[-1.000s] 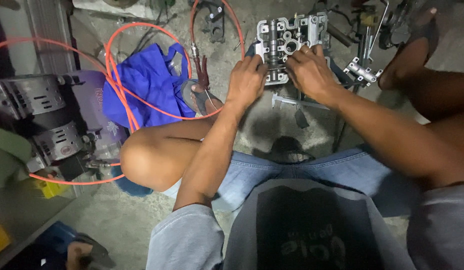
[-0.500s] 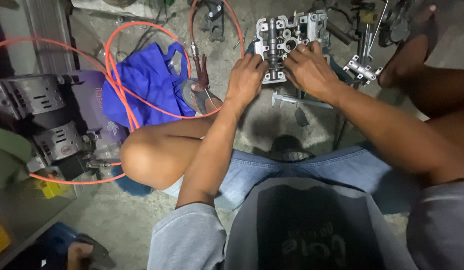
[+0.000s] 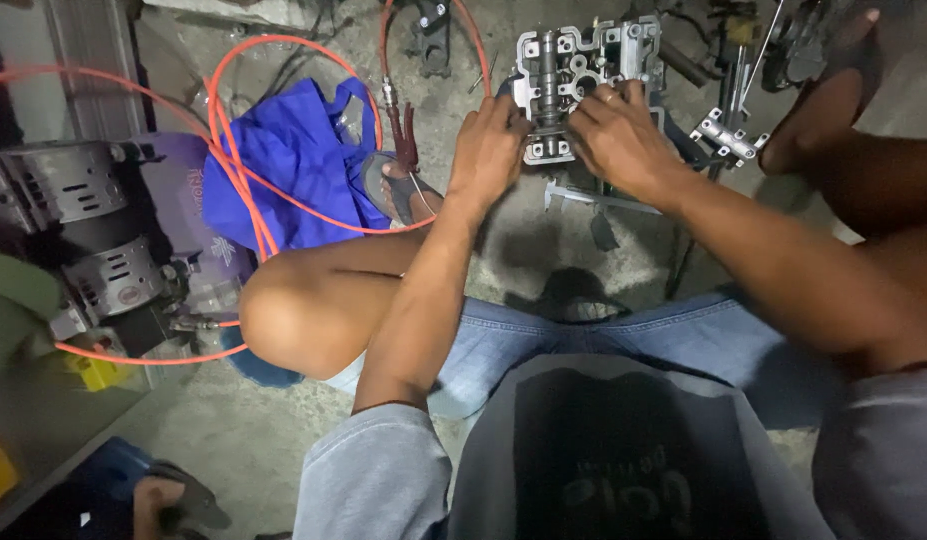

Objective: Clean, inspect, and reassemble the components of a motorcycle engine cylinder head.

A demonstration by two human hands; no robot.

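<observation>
At twelve o'clock on the concrete floor (image 3: 233, 450), both hands stay pressed on the metal cylinder head (image 3: 583, 75): left hand (image 3: 488, 150) gripping its near-left edge, right hand (image 3: 613, 135) fingers curled over its middle. Little has shifted. Orange hose (image 3: 243, 150) and blue bag (image 3: 293, 165) lie at ten o'clock.

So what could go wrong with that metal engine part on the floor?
1. Both hands, left hand and right hand, press on the metal engine part; its sharp edges might pinch fingers.
2. The orange hose loops beside the person's sandalled foot and could snag it.
3. Small loose metal parts lie on the gritty concrete floor and could get lost or dirty.
</observation>
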